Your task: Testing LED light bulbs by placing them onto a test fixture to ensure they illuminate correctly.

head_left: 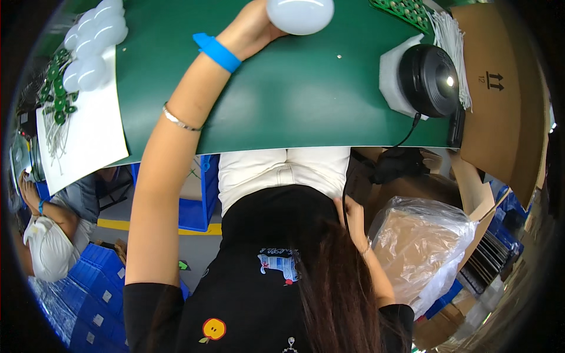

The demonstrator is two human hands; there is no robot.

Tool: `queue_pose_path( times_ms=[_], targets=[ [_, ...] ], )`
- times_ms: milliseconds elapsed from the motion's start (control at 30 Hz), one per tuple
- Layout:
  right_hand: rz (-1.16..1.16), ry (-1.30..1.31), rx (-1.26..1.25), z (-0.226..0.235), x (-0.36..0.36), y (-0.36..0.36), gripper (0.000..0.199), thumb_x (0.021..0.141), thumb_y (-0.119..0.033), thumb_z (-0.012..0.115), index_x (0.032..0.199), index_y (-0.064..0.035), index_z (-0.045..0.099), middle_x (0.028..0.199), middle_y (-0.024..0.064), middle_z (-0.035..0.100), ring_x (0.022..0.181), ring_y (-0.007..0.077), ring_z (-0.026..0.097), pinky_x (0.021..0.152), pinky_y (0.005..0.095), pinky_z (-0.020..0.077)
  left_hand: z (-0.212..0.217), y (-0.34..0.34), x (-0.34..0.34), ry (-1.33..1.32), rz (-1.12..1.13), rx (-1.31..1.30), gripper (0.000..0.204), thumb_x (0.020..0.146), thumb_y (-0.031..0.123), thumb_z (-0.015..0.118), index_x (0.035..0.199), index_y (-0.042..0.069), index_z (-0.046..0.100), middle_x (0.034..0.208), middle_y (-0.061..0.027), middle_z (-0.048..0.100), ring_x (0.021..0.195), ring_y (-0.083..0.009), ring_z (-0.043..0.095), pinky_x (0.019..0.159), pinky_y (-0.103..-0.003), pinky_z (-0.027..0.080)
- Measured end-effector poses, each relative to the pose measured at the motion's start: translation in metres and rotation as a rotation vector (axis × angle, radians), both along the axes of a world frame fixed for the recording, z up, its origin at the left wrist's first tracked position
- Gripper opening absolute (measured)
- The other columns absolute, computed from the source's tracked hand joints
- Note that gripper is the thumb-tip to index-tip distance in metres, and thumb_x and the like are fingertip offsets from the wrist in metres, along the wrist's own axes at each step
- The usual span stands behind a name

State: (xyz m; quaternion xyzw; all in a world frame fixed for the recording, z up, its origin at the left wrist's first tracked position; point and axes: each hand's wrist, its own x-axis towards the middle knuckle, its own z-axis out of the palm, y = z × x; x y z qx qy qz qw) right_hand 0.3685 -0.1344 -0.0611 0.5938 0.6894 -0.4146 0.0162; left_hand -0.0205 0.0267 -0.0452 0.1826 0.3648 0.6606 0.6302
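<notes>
At the far side of the green table, my left hand (252,28) grips a white rounded bulb cover (301,14) by its left side. Most of its fingers are hidden behind the cover, and a blue band circles the wrist. My right hand (352,219) is low beside my right hip, below the table edge. Its fingers look curled, and a thin black cord (346,203) passes along them; what they hold, if anything, is unclear. More white bulb covers (94,35) lie grouped at the far left.
Small green round boards with white wires (60,100) lie by white paper (94,132) on the left. On the right, a black round device (429,80) sits on white foam near white wires (450,47), a green board panel (406,10) and cardboard (500,88). Another person (56,235) sits lower left.
</notes>
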Motion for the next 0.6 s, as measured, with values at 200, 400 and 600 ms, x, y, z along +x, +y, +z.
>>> queue_pose_path(
  times_ms=[200,400,600],
  targets=[
    [-0.324,0.147,0.139,-0.042,0.02,-0.021,0.038,0.087,-0.019,0.053,0.059,0.002,0.037,0.054,0.0044,0.023,0.051,0.0067,0.024,0.041,0.028,0.0235,0.011,-0.007,-0.001,0.245,-0.174,0.095,0.035,0.089,0.027,0.041,0.106,-0.001,0.053,0.098,-0.0146,0.06,0.092,-0.0226,0.057,0.085,-0.032,0.045],
    [-1.121,0.623,0.34,-0.016,-0.007,0.06,0.041,0.091,-0.022,0.046,0.053,-0.015,0.031,0.045,-0.007,0.03,0.04,0.0026,0.025,0.037,0.0212,0.0191,0.035,-0.01,0.012,0.163,0.057,-0.157,0.032,0.089,0.024,0.04,0.104,-0.001,0.054,0.096,-0.0154,0.06,0.091,-0.0251,0.057,0.084,-0.033,0.046],
    [-0.481,1.058,0.858,0.082,-0.08,0.137,0.04,0.093,-0.018,0.037,0.055,-0.0087,0.027,0.05,-0.0016,0.025,0.044,0.0069,0.022,0.04,0.023,0.0174,0.04,-0.007,0.023,0.571,-0.018,-0.047,0.045,0.09,0.042,0.037,0.086,0.003,0.058,0.08,-0.0051,0.059,0.076,-0.0125,0.053,0.073,-0.025,0.042]
  ],
)
